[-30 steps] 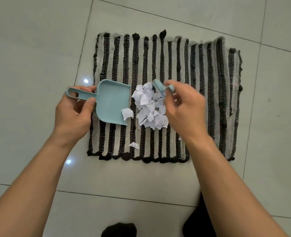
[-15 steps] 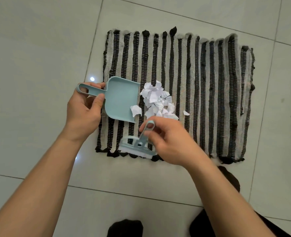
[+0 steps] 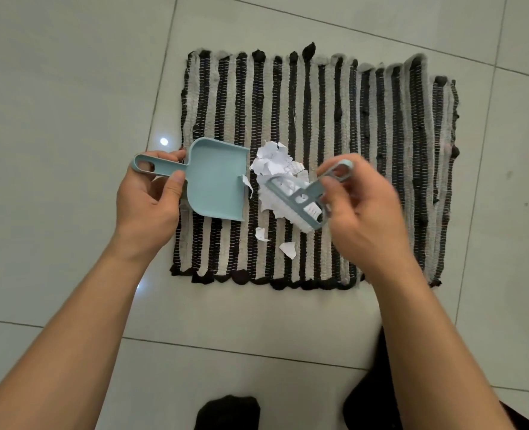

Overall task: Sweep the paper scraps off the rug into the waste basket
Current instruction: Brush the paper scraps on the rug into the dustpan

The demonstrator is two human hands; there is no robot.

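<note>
- Rug (image 3: 381,150): striped black and pale, flat on the tiled floor (image 3: 55,72), filling the centre and upper right of the frame.
- Paper scraps (image 3: 272,164): white pile at frame centre, just right of the dustpan's open lip; one scrap (image 3: 245,182) lies on the lip itself, two loose scraps (image 3: 288,249) sit lower on the rug, apart from the pile.
- Dustpan (image 3: 215,178): pale blue, pan empty; left hand (image 3: 146,206) has fingers and thumb wrapped round its handle, lip facing the pile.
- Brush (image 3: 294,200): pale blue with white bristles, angled over the pile's lower right; right hand (image 3: 362,209) pinches its handle, blurred with motion.
- Waste basket: not in view.
- Step in hand, as I judge it: brushing the pile leftward into the pan. Best done with the lip pressed flat to the rug, short strokes toward it, and the two stray scraps gathered in before lifting.
</note>
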